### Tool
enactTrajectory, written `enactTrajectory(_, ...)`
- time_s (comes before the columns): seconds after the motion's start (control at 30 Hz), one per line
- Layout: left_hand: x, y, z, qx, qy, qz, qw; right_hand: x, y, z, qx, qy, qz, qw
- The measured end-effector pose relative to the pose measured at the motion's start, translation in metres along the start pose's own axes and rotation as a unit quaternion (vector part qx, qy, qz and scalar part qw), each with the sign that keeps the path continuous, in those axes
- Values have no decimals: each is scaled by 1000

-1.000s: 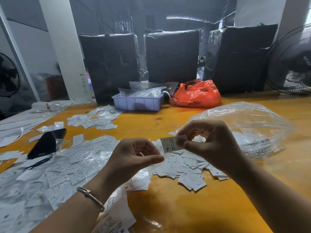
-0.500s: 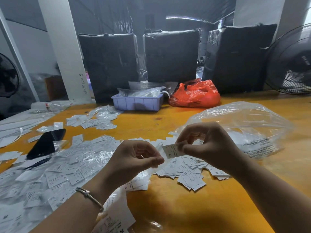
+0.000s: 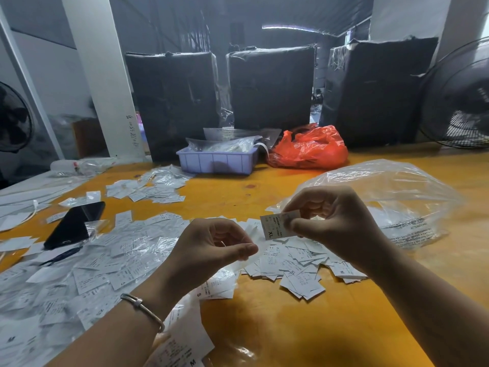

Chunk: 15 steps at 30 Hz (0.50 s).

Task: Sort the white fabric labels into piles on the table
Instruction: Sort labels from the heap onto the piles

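White fabric everywhere on this yellow desk [image 3: 264, 327], so I'd call the sort partway at best. Taking the phone [image 3: 75, 225] as my anchor and going left to right: all around it and toward me sits a big messy spread of labels [image 3: 87, 274], many in clear sleeves, with S and M marks mixed together, so that lot looks unsorted to me. Beyond the phone, toward the purple tray [image 3: 215, 161], there's a smaller separate pile [image 3: 150, 188]. Well to the right of the phone, under my hands, is a loose heap [image 3: 293, 266] next to the clear plastic bag [image 3: 391, 202]. Lots left to do, I reckon.

Hands now. My left hand [image 3: 211, 250], the one with the bracelet [image 3: 144, 309], has its fingers curled in with the thumb pressed to the forefinger. It might be pinching something thin, but I honestly can't tell. My right hand [image 3: 336, 223] is pinching one label [image 3: 276, 227] between thumb and fingertips, lifted above the heap, and it reads XL. Next move is probably dropping it on whichever pile is the XL one, and I can't make out which that is.
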<state>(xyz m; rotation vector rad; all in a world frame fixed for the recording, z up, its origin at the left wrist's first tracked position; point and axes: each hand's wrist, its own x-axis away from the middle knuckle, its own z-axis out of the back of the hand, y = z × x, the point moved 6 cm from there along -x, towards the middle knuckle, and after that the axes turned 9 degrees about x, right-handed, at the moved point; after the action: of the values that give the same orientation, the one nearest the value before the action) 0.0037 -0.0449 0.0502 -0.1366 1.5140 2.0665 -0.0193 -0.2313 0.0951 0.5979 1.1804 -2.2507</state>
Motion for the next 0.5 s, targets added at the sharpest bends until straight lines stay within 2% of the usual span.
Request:
enactTrajectory(0.27,0,-1,-1,12,-3,14,1000,1,-3,-10,58,-44,12,997)
enactTrajectory(0.5,0,0,-10,22,-35,28,999,4,9,-27,29,-120,-43,991)
